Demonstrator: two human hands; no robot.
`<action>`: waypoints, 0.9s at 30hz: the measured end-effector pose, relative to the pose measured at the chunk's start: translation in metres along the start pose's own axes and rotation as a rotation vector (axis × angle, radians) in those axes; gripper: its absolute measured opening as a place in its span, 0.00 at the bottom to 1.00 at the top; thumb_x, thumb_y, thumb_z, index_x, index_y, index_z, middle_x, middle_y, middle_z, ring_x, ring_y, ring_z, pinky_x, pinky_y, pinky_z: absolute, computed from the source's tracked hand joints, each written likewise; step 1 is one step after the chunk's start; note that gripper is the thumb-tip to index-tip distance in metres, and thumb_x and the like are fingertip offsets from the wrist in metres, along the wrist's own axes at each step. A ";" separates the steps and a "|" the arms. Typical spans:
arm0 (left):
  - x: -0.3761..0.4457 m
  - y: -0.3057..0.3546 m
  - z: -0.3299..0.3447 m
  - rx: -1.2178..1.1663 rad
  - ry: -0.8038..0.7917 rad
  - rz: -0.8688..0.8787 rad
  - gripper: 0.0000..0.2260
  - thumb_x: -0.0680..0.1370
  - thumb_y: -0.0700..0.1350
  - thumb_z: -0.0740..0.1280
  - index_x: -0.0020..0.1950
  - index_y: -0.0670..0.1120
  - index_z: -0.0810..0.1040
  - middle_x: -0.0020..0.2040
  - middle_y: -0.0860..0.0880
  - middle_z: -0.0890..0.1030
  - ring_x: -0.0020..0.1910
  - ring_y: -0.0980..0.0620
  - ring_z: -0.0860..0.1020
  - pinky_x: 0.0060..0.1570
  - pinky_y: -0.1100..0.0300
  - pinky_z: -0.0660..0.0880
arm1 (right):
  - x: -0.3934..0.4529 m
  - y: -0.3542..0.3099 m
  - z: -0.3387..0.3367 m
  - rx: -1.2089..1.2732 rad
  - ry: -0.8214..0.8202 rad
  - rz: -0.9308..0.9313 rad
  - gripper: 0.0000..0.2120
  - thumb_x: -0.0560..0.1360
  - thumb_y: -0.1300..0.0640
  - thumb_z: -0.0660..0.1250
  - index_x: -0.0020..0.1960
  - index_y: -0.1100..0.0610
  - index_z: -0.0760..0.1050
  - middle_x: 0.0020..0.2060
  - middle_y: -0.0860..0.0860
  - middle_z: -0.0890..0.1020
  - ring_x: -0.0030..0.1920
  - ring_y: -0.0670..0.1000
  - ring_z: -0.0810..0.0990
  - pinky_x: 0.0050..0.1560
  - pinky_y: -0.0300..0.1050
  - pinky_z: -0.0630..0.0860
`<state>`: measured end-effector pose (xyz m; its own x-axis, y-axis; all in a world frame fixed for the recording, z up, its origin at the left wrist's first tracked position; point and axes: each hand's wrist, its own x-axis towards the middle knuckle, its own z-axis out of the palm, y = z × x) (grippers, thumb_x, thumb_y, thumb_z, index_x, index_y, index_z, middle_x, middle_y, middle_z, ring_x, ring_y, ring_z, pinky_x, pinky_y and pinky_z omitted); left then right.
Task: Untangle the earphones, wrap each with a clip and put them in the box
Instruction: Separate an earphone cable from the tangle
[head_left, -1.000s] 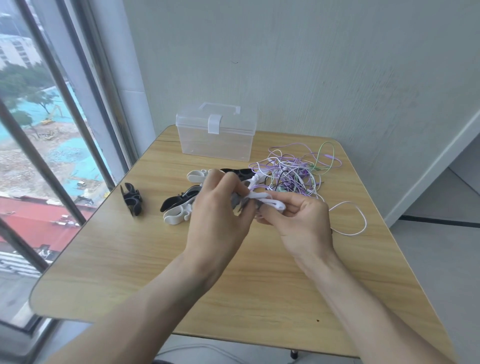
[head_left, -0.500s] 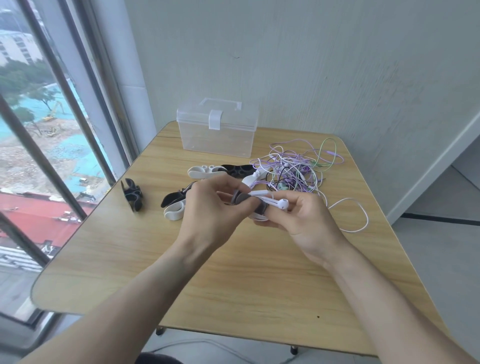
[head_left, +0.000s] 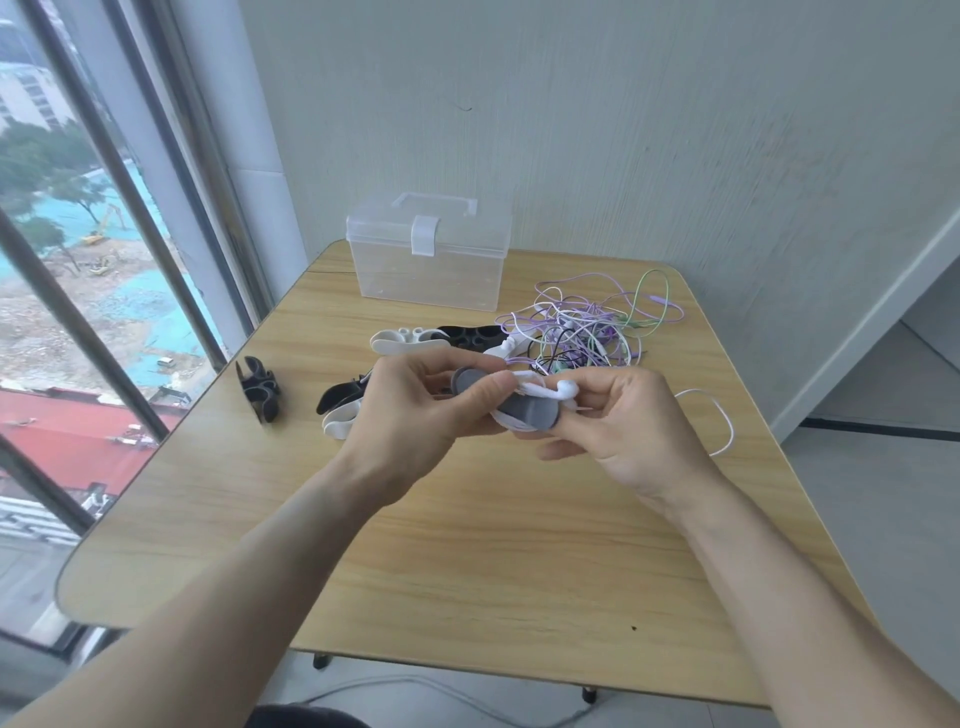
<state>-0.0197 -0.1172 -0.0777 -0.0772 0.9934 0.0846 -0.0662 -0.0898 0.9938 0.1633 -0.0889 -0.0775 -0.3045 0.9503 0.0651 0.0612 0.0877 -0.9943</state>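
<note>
Above the middle of the table, my left hand (head_left: 415, 415) and my right hand (head_left: 628, 426) together hold a grey clip (head_left: 530, 413) with a white earphone (head_left: 558, 391) wound on it. My left thumb presses the clip's left end. My right fingers pinch its right end and the earbud. A loop of white cable (head_left: 719, 421) trails to the right of my right hand. A tangle of purple, white, green and black earphones (head_left: 587, 327) lies behind my hands. The clear plastic box (head_left: 428, 252) stands shut at the back of the table.
Loose clips lie on the wooden table (head_left: 467, 545): a black one (head_left: 258, 389) at the left, white (head_left: 402, 340) and black (head_left: 470, 332) ones behind my left hand, more partly hidden by it. A window runs along the left, a wall behind.
My hands have turned the grey clip so more of it shows, with the white cable wound round it. The view has shifted slightly.
</note>
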 end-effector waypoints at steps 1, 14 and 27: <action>0.000 -0.001 0.001 -0.007 -0.018 -0.009 0.08 0.74 0.40 0.74 0.50 0.38 0.84 0.44 0.41 0.86 0.46 0.43 0.86 0.46 0.49 0.83 | -0.001 -0.002 -0.001 -0.024 0.040 0.010 0.06 0.72 0.67 0.75 0.46 0.58 0.84 0.41 0.53 0.88 0.38 0.54 0.88 0.31 0.41 0.80; 0.005 -0.018 0.000 0.019 -0.223 -0.120 0.09 0.82 0.38 0.61 0.57 0.37 0.80 0.50 0.36 0.83 0.46 0.46 0.83 0.46 0.57 0.81 | 0.003 0.010 -0.023 0.081 -0.008 0.209 0.13 0.71 0.55 0.72 0.53 0.62 0.83 0.37 0.54 0.85 0.29 0.47 0.77 0.27 0.37 0.71; 0.010 -0.020 -0.002 0.046 -0.108 -0.125 0.08 0.80 0.42 0.67 0.44 0.41 0.82 0.42 0.41 0.85 0.38 0.46 0.82 0.41 0.57 0.81 | 0.008 0.009 -0.018 0.286 0.080 0.242 0.05 0.73 0.69 0.70 0.42 0.62 0.76 0.30 0.55 0.77 0.28 0.50 0.76 0.30 0.41 0.78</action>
<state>-0.0207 -0.1061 -0.0973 0.0363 0.9987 -0.0350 -0.0229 0.0359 0.9991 0.1782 -0.0757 -0.0841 -0.2381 0.9545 -0.1796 -0.1491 -0.2186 -0.9644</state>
